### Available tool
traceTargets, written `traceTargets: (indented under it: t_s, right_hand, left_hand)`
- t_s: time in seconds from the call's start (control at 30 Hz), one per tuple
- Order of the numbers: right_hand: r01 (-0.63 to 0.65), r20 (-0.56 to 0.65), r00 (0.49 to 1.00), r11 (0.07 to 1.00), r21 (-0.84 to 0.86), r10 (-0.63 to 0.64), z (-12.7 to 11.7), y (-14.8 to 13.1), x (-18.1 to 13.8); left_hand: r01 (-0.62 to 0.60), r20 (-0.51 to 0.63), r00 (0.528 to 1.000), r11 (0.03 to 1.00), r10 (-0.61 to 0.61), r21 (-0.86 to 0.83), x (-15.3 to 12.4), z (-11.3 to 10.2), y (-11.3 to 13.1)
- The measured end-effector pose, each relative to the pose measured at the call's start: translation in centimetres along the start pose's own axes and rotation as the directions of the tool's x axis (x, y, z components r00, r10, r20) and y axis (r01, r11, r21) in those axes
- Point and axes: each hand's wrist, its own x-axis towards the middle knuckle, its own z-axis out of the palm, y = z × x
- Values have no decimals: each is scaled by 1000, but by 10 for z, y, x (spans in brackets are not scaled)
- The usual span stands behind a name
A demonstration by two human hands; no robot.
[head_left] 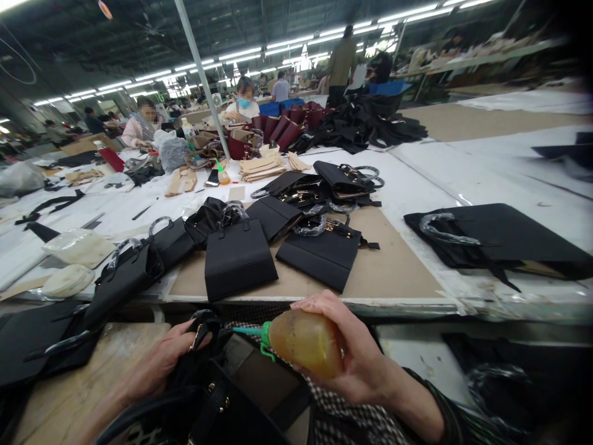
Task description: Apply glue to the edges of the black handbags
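My right hand [352, 346] is wrapped round a glue bottle [303, 343] of amber liquid, tipped on its side. Its green nozzle points left, toward the black handbag [250, 408] at my lap. My left hand [178, 352] grips a black piece of that handbag near a gold-coloured metal fitting, its fingers closed on it. The bag stands open, with its brown-grey inside partly visible and a handle curving at lower left. Whether the nozzle tip touches the bag I cannot tell.
Several black handbags [238, 256] with plastic-wrapped handles lie on the table ahead. Another black bag [504, 238] lies to the right. Farther back are a second glue bottle [223, 176], tan pieces [262, 165], maroon bags [287, 127] and seated people. The table edge [398, 307] runs just beyond my hands.
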Motion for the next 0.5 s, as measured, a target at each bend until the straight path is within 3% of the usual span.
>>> traceTargets:
  t_s: [0.23,0.43,0.5]
  right_hand:
    - [-3,18,1000,1000,-22,4,-5,1,2]
    - [-59,114,991,991,-117,72,-14,-6,17]
    - [-80,129,987,988,-135,98,-18,-7,19]
  left_hand:
    - [41,62,997,998,-38,-52,4,4,7]
    - [-111,131,989,939,71,327,6,-5,15]
    - [-116,101,991,933,86,341,4,-7,17]
